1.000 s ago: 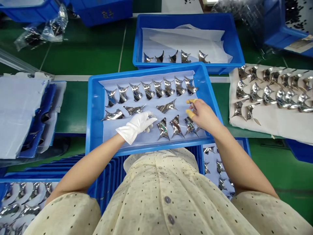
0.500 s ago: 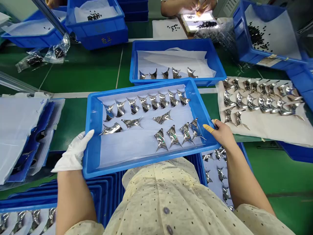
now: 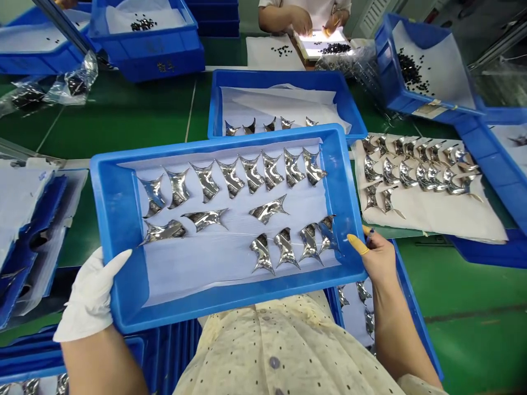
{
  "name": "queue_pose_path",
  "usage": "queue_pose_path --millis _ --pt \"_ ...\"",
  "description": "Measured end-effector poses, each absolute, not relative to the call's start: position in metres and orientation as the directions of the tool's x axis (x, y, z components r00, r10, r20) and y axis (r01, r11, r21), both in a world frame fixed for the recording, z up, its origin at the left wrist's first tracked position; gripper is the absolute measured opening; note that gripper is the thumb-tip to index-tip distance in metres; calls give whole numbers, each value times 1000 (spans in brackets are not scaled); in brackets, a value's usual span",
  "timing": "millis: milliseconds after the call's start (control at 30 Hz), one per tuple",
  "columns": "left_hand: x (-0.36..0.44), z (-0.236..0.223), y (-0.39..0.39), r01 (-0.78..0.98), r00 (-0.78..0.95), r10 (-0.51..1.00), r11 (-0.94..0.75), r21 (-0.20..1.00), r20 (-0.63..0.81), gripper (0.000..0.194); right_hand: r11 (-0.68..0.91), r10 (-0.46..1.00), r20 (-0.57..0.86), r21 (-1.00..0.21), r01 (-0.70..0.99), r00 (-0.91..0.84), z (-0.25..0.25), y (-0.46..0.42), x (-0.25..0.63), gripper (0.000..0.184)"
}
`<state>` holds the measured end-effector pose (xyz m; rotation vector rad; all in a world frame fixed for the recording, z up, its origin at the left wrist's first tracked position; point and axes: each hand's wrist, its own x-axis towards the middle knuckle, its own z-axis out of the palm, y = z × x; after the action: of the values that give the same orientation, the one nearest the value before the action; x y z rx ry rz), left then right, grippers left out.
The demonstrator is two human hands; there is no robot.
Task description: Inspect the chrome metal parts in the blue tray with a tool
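1. Blue tray (image 3: 230,310) up between both hands, above the green worktop (image 3: 119,104), long sides running across the view.
2. Left hand (image 3: 88,296) in a white cotton glove, at the tray's near left corner. Gloved thumb lying against the outer wall of the tray, remaining fingers out of sight beneath it, so no telling whether they are spread or closed.
3. Right hand (image 3: 376,260), bare, at the tray's near right corner. Fingers (image 3: 358,244) in yellow finger covers, pinching the tray's rim.
4. Shiny curved metal pieces (image 3: 267,209) inside the tray, on a white paper liner (image 3: 197,263), well apart from both hands. Eight in the far row, three in the middle, four in the near row, the near row's right end closest to the right hand, just inside the rim.
5. Second blue tray (image 3: 280,79) beyond, with a row of similar pieces on white paper.
6. Pale cloth sheet (image 3: 453,219) on the worktop's right side, carrying more of the same pieces in rows.
7. Stacked blue trays (image 3: 173,351) below the near edge of the held tray.
8. Blue bin (image 3: 411,71) of small black parts at the upper right. At the far edge of the worktop, a co-worker's hands (image 3: 302,22) over a lit panel (image 3: 319,38).
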<state>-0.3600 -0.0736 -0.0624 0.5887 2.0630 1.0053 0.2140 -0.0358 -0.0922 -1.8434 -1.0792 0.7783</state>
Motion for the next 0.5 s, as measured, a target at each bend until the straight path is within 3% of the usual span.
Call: queue_pose_path --millis 267,500 --pt "-350 -53 -65 -45 -589 698 475 879 -408 55 -442 769 -165 -835 327 618 -90 -37 224 26" --pt "-328 -41 -73 -269 -580 709 297 916 -400 50 -487 707 -182 -827 282 684 -104 -28 239 32"
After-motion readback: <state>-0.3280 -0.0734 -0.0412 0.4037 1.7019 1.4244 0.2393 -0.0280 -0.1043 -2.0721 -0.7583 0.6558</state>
